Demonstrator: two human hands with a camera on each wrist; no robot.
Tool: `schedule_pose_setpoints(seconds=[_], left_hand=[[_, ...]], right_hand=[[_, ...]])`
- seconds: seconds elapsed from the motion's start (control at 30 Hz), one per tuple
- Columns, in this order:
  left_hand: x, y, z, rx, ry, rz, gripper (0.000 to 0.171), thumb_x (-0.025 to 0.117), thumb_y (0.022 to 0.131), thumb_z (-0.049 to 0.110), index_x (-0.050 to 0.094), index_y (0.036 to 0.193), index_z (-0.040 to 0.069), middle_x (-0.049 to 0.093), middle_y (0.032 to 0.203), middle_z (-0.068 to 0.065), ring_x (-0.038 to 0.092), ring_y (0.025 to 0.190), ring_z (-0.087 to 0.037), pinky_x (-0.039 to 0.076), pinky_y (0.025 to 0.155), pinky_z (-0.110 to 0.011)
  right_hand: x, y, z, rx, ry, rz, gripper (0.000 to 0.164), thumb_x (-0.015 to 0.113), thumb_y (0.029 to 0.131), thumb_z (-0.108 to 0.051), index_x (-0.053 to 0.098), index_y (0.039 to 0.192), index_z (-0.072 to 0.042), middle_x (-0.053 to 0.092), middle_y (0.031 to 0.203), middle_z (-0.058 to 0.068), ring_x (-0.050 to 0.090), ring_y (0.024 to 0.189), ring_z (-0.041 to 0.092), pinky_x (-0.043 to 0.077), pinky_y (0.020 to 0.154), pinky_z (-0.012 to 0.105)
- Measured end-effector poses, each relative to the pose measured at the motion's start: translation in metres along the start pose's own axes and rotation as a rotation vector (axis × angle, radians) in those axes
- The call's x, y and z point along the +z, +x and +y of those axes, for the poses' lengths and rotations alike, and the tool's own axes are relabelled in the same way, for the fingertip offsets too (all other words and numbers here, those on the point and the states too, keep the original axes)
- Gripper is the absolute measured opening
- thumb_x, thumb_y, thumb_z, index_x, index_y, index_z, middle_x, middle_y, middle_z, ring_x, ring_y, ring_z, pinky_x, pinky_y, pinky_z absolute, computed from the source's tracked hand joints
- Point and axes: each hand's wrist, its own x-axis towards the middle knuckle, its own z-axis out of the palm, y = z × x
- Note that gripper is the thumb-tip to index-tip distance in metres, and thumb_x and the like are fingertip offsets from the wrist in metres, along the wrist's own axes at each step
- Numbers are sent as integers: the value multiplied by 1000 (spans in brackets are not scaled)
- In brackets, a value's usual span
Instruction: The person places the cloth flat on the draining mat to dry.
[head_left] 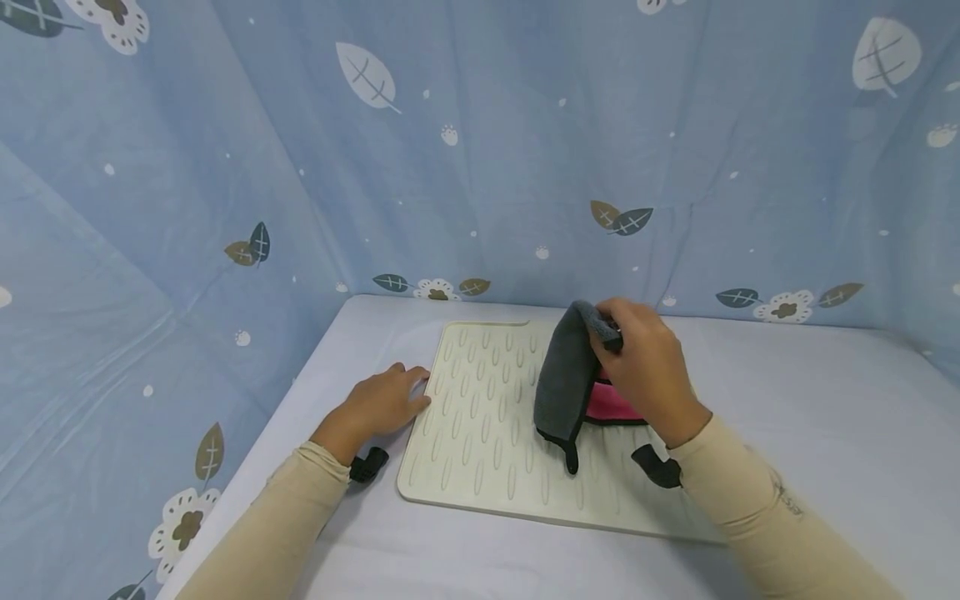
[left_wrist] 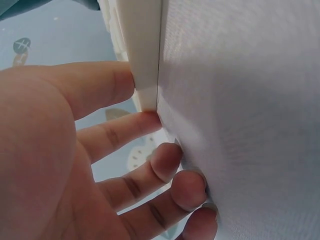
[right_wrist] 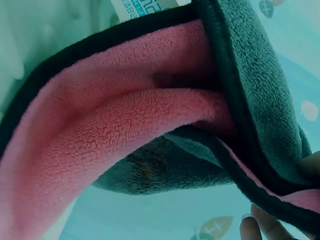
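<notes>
A two-sided cleaning cloth point(head_left: 564, 379), grey on one face and pink on the other with black edging, hangs folded from my right hand point(head_left: 651, 367). The thumb and fingers of that hand pinch its upper edge over the mat. In the right wrist view, the cloth point(right_wrist: 115, 110) droops in a fold, pink side showing, with a pale printed tag at the top. A cream ridged mat point(head_left: 468, 417) lies flat beneath it. My left hand point(head_left: 381, 402) rests at the mat's left edge; in the left wrist view its thumb touches the mat's side point(left_wrist: 142, 45) and the fingertips meet the white surface.
The mat lies on a white-covered table point(head_left: 817, 417). A blue curtain point(head_left: 510, 150) with leaf and flower prints hangs behind the table and along its left side. A black piece point(head_left: 367, 465) shows at the left wrist and another black piece point(head_left: 654, 467) by the right wrist.
</notes>
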Motion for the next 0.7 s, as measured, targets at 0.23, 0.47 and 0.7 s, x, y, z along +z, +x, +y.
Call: schedule_pose_setpoints(seconds=[0.23,0.47,0.7], left_hand=[[2,1,-1,4,-4,7,53,59,100,35,49,147,11,53,140,-24,60,121,-41,51,96,-56],[3,2,-3,9,8,11,53,60,100,36,50,146,13,56,136,-22,63,115,-38,52,92,-54],[3,2,-2,9,2,10,53,60,100,36,50,146,13,56,136,-21,63,115,-37,52,91,-54]], right_hand=[[11,-7,3,-8,-24,-44,27,78,82,1,66,106,1,70,100,19,67,93,35,58,78,52],[20,-15,4,-30,-47,-114,31,80,81,-1,67,109,-1,71,100,17,66,88,33,58,72,48],[29,-20,5,32,-29,-305,27,78,85,-8,67,110,-6,72,105,14,67,96,33,57,79,48]])
